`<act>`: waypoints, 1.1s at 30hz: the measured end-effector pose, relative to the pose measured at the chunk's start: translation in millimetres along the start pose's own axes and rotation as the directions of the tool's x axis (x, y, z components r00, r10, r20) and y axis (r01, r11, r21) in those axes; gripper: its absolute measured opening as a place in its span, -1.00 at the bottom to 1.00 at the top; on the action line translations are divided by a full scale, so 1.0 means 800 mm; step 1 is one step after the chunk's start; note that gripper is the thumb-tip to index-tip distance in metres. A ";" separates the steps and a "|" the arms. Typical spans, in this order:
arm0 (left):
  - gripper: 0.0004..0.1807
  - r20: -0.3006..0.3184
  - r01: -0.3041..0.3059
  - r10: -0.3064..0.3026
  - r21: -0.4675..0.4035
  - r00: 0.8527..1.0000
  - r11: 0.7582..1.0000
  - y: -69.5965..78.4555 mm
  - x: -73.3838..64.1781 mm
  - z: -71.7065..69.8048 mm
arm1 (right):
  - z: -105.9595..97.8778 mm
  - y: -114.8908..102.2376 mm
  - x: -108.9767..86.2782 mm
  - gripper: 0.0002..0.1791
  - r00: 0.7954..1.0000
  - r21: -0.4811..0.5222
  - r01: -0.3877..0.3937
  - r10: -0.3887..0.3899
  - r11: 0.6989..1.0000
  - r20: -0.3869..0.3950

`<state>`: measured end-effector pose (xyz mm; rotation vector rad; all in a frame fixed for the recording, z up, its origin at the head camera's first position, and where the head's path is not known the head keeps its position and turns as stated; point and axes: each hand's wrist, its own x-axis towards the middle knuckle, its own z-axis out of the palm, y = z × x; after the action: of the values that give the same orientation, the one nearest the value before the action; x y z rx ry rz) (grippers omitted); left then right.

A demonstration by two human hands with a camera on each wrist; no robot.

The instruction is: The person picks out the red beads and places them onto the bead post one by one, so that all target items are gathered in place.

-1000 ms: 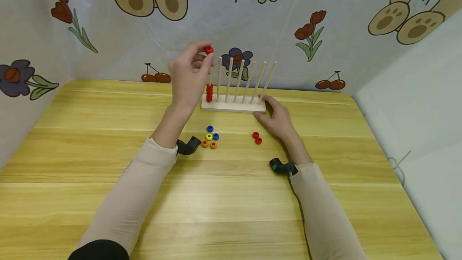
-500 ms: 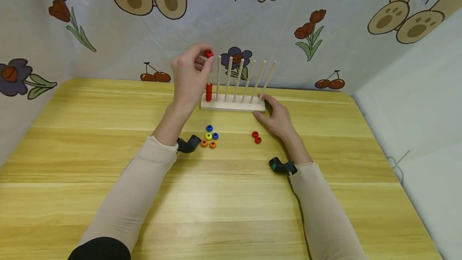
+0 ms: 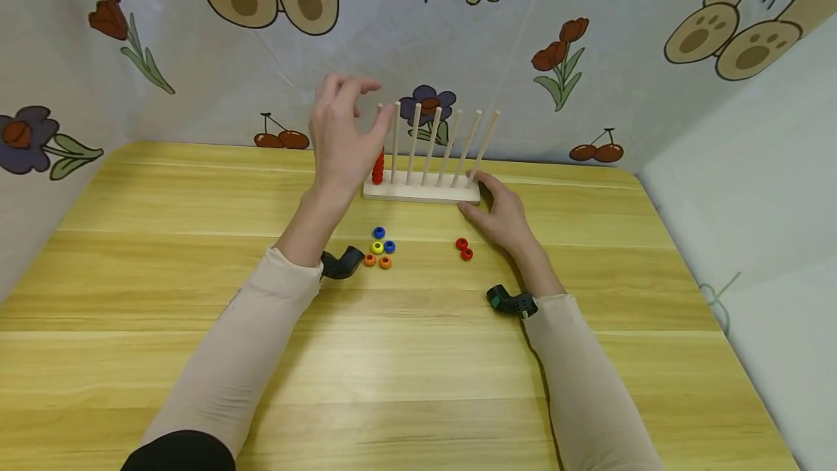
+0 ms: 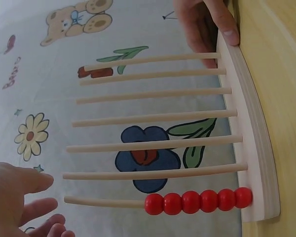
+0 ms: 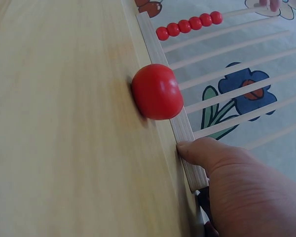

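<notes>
Nothing is held by the left hand [image 3: 343,129]; it is raised, thumb and fingers apart, by the tip of the end peg [image 4: 103,202]. The rack [image 3: 421,193] is gripped at its other end by the right hand [image 3: 500,213], thumb in front, fingers behind. Below the left hand, six red beads [image 4: 190,202] are stacked on that peg. The beads look light, hard and slick, best pinched by their sides. The rack seems light and stiff, best held low. Two red beads [image 3: 464,249] are left loose near the right hand; two blue beads [image 3: 389,247], a yellow bead [image 3: 377,247] and two orange beads [image 3: 385,262] are found near the left wrist.
</notes>
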<state>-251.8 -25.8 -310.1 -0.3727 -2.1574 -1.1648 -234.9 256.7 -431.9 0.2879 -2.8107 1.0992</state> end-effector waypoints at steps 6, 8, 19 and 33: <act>-0.80 -0.026 -0.230 0.231 0.034 0.973 0.973 0.009 -0.008 0.009 | 0.000 -0.001 0.000 -0.31 1.000 0.000 -0.005 0.005 1.000 0.001; -0.84 0.036 -0.253 0.253 -0.013 0.967 0.967 0.013 -0.014 0.015 | 0.000 -0.001 0.000 -0.30 1.000 0.002 -0.004 0.004 1.000 -0.001; -0.90 0.654 -0.048 0.126 -0.136 0.745 0.990 0.021 -0.043 0.048 | -0.001 0.000 0.000 -0.31 1.000 0.002 0.001 -0.001 1.000 -0.005; -0.72 0.888 -0.099 0.091 -0.051 0.451 0.994 0.011 -0.077 0.083 | -0.001 0.003 0.001 -0.34 1.000 -0.006 0.019 -0.019 1.000 -0.005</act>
<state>-228.1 37.0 -371.3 -1.3592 -2.9572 -0.9681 -236.5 258.9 -432.9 0.3104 -2.7998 1.0860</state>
